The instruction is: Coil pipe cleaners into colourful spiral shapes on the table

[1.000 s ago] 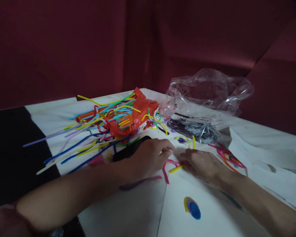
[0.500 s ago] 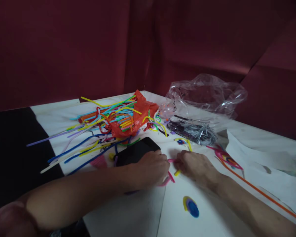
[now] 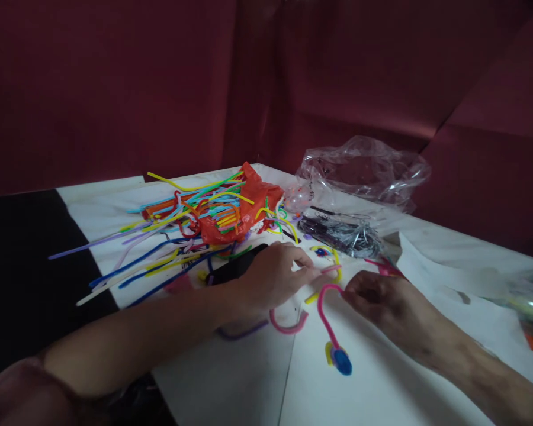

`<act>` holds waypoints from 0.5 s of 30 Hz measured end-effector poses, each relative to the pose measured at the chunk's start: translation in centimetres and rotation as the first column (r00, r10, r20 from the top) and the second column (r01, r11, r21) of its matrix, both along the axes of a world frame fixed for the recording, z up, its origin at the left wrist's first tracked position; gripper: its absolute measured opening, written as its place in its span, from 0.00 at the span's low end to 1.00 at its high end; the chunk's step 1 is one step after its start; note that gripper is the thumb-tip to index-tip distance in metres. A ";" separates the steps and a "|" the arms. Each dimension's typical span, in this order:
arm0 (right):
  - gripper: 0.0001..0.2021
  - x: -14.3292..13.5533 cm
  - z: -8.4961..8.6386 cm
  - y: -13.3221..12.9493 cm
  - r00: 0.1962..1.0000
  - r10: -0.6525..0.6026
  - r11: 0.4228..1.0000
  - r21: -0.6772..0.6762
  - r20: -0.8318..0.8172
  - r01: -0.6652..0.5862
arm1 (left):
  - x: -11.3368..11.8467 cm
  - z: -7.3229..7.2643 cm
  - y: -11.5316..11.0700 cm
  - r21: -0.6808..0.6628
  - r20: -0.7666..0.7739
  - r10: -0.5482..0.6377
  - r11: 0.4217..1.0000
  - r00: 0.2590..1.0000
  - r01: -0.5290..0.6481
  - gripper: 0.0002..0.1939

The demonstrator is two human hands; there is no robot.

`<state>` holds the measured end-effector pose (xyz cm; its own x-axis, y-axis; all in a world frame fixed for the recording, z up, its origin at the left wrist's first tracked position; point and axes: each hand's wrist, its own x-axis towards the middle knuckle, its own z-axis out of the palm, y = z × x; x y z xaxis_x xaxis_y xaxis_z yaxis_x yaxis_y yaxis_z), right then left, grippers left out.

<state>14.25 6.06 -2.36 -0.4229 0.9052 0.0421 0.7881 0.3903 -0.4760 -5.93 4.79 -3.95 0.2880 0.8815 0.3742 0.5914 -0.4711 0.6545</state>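
Note:
My left hand [image 3: 282,275] is over the white table [image 3: 231,378], thumb and forefinger pinched on a short pale-pink pipe cleaner [image 3: 331,268] that sticks out to the right. Between the fingertips of my right hand [image 3: 375,296] is the end of a hot-pink pipe cleaner [image 3: 322,313]; it curves over and down, its lower end by a blue oval [image 3: 342,361] with yellow and lilac beside it. Below my left hand lies a curved pink pipe cleaner [image 3: 289,330]. A yellow piece [image 3: 311,299] rests between the hands. Under my left wrist, a black phone-like slab [image 3: 231,269] is partly hidden.
Many coloured pipe cleaners [image 3: 160,260] spread at the left, some inside a torn red bag [image 3: 262,195]. Behind my right hand are a clear bag of dark strands [image 3: 346,231] and crumpled clear plastic [image 3: 368,165]. White paper [image 3: 448,272] lies at right.
My hands have moved apart. The right hand has shifted right, drawing the hot-pink pipe cleaner into view. The left has risen slightly, leaving the curved pink piece uncovered.

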 end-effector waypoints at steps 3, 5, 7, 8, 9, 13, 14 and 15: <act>0.18 -0.1 0.4 -2.1 0.998 -0.053 0.998 0.022 -0.042 0.054 | 0.9 0.8 -1.0 -0.310 0.257 -0.168 0.918 0.952 0.246 0.12; 0.18 0.0 0.7 -3.1 0.994 -0.080 0.997 0.016 -0.068 0.081 | 1.4 1.0 -1.5 -0.401 0.306 -0.217 0.854 0.927 0.332 0.11; 0.17 0.4 0.9 -4.0 0.991 -0.067 0.998 0.005 -0.115 0.068 | 1.7 1.1 -1.9 -0.429 0.309 -0.206 0.841 0.929 0.329 0.10; 0.16 0.6 0.9 -4.4 0.990 -0.047 0.999 -0.003 -0.135 0.047 | 1.8 1.2 -2.0 -0.435 0.314 -0.189 0.843 0.931 0.318 0.10; 0.14 1.0 0.9 -4.8 0.988 -0.026 1.000 -0.007 -0.149 0.026 | 1.8 1.2 -2.1 -0.441 0.321 -0.176 0.842 0.931 0.311 0.09; 0.12 1.9 0.1 -6.4 0.986 0.031 1.000 0.005 -0.162 -0.031 | 2.0 1.3 -3.0 -0.451 0.322 -0.198 0.827 0.926 0.334 0.07; 0.12 2.0 -0.1 -6.9 0.985 0.016 0.999 0.035 -0.170 -0.010 | 2.2 1.4 -3.4 -0.450 0.317 -0.208 0.826 0.926 0.339 0.06; 0.13 2.0 -0.3 -7.3 0.984 -0.013 0.997 0.077 -0.180 0.027 | 2.4 1.4 -3.8 -0.449 0.315 -0.208 0.827 0.926 0.339 0.06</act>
